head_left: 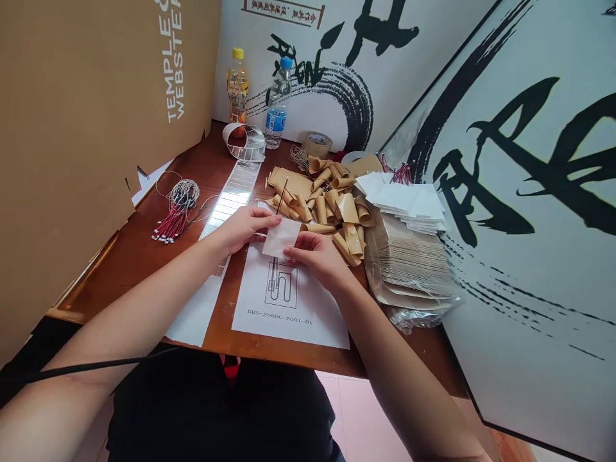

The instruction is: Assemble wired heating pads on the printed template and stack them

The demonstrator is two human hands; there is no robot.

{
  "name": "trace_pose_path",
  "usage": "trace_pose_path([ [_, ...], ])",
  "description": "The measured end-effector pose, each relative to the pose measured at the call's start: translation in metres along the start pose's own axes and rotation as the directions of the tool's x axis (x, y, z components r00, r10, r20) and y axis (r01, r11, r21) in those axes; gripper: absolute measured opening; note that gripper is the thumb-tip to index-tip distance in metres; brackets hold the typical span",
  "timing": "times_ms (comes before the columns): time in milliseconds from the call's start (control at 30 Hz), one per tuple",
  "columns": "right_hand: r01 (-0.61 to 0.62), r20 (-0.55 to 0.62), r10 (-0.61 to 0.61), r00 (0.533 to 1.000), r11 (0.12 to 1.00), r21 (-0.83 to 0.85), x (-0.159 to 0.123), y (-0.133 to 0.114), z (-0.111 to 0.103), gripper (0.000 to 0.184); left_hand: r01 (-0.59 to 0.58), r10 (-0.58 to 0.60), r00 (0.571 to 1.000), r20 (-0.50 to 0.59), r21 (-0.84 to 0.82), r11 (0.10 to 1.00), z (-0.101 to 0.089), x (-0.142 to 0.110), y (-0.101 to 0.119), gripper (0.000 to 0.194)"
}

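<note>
Both my hands hold a small white square sheet over a printed paper. My left hand pinches its upper left part, and my right hand grips its right edge with thumb and fingers. Two thin dark strands stick up from the top of the square; whether they are fixed to it I cannot tell. Beneath lies the printed paper, showing a line drawing of a looped wire and the text "DRS-206DC-E001-01". A strip of clear labels on white backing runs along its left side, partly under my left forearm.
Curled brown paper pieces are heaped behind my hands. A bundle of red-and-white wires lies left. A bagged stack of cards with white squares on top stands right. Two bottles and a tape roll are behind.
</note>
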State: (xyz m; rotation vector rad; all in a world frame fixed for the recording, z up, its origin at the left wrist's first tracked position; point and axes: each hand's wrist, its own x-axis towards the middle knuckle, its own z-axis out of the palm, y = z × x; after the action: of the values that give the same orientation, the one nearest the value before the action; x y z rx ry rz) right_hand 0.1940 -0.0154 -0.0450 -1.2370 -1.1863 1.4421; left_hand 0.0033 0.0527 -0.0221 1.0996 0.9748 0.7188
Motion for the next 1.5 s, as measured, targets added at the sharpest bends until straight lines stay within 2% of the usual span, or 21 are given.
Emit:
trace_pose_path([
  [200,0.036,-0.08,-0.031,0.996,0.997,0.066,0.003,0.004,0.006,0.062,0.024,-0.025,0.998,0.062,0.026,0.999,0.002,-0.003,0.002,0.035],
  [400,0.053,-0.098,-0.048,0.994,0.997,0.052,0.005,0.008,0.008,0.062,0.016,-0.016,0.999,0.048,-0.008,1.0,0.006,-0.003,0.0,0.036],
  [600,0.066,-0.153,-0.06,0.986,0.997,0.036,0.006,0.008,0.005,0.061,0.107,-0.107,0.98,0.169,0.008,0.994,0.006,-0.009,0.004,0.048],
  [767,0.063,-0.17,-0.053,0.984,0.996,0.055,0.005,0.003,0.01,0.061,0.096,-0.095,0.99,0.101,-0.002,0.995,0.004,-0.006,0.001,0.044],
  [900,-0.016,-0.082,0.023,0.996,0.996,0.085,0.003,0.0,0.013,0.056,0.013,-0.012,0.999,0.052,-0.02,1.0,0.002,-0.005,0.002,0.038],
  [1067,-0.073,-0.023,0.076,0.997,0.992,0.106,0.002,0.0,0.013,0.046,-0.013,0.013,0.996,0.089,-0.007,1.0,0.005,-0.007,0.002,0.042],
  [1300,-0.058,-0.036,0.064,0.997,0.988,0.143,0.004,0.0,0.011,0.046,-0.071,0.074,0.995,0.072,-0.039,0.997,0.007,-0.005,-0.003,0.05],
  [1500,-0.032,-0.08,0.041,0.996,0.992,0.119,0.004,-0.001,0.011,0.049,-0.055,0.057,0.994,0.088,-0.028,0.998,0.006,-0.004,-0.006,0.041],
])
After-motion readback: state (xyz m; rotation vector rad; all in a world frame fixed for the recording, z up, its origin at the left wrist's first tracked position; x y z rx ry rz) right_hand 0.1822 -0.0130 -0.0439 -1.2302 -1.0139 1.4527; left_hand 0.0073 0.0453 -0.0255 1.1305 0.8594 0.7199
